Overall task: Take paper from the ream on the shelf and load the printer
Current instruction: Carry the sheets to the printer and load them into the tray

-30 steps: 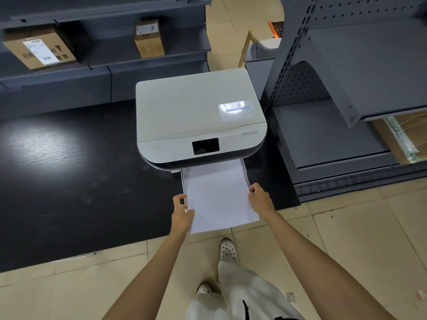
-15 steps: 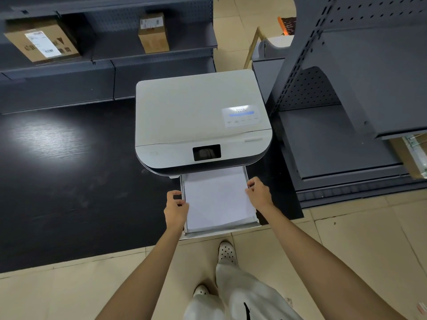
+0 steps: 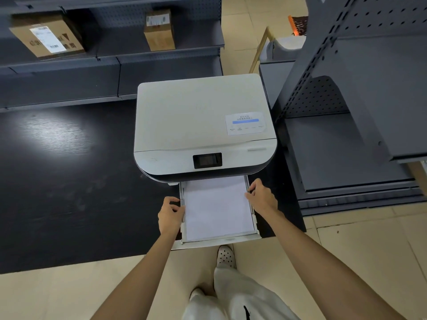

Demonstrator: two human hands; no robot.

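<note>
The white printer sits on a black table. Its paper tray is pulled out toward me past the table's edge. A stack of white paper lies flat inside the tray. My left hand curls its fingers on the tray's left side rail, at the paper's edge. My right hand does the same on the right rail, closer to the printer body. A sliver of a brown package shows under the right shelf at the frame's edge.
Grey metal shelving stands close on the right of the printer. More grey shelves at the back hold two cardboard boxes. My shoe is on the beige tiled floor just below the tray.
The paper, held sticking out past the tray a second ago, has slid forward and now lies fully in the tray. Both hands moved from the sheet's edges to the tray's side rails.
</note>
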